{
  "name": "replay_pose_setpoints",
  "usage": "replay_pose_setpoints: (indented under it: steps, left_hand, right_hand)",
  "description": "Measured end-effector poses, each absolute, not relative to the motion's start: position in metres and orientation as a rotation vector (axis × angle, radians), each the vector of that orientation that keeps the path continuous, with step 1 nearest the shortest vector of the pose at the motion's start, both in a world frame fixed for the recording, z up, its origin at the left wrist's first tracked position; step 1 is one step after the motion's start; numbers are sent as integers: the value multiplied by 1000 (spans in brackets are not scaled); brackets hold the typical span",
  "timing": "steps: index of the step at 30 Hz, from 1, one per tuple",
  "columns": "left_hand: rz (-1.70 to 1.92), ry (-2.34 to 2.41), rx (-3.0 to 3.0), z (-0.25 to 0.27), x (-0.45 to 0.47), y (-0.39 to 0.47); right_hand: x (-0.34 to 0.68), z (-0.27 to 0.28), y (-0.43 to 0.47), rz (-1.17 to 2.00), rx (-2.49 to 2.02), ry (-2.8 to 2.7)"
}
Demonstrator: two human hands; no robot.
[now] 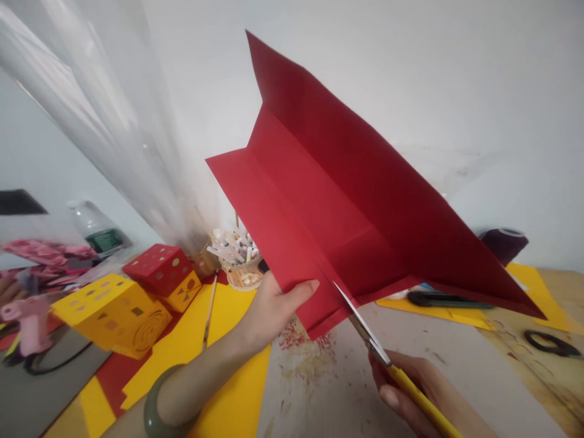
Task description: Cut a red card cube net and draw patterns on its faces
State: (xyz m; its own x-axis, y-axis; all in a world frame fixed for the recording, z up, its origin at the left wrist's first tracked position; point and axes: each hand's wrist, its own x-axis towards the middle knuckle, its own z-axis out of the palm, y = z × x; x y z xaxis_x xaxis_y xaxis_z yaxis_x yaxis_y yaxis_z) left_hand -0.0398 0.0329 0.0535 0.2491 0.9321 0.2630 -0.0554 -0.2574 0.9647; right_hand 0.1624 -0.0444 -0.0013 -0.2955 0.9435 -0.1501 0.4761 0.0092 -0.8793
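A large creased sheet of red card [319,201] is held up in front of me, with folded flaps along its edges. My left hand [283,298] grips its lower left part, the thumb on top and the other fingers hidden behind. In my right hand [410,389] is a pair of scissors [365,328] with a yellow handle, the fingers closed around it. The silver blades lie at the card's lower edge, beside a slit near the fold; how far apart they are is hard to make out.
Decorated yellow box [109,310] and red box [157,267] stand left, near a pink glue gun [30,325] and a bottle [98,228]. Pens fill a basket [244,274] behind. Yellow card [228,359] and a stained grey mat [328,389] cover the table. A black handle [552,344] lies right.
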Motion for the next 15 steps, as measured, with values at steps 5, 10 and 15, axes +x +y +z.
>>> replay_pose_setpoints:
  steps: [5,10,15]
  left_hand:
    - [1248,848,1502,52,-41,33]
    - [1244,840,1505,52,-42,34]
    - [1259,850,1512,53,-42,34]
  right_hand:
    - [166,-4,-43,1252,-1455,-1823]
    - [166,0,-42,1235,-1466,-1833]
    - [163,-1,-44,1191,-1465,-1806]
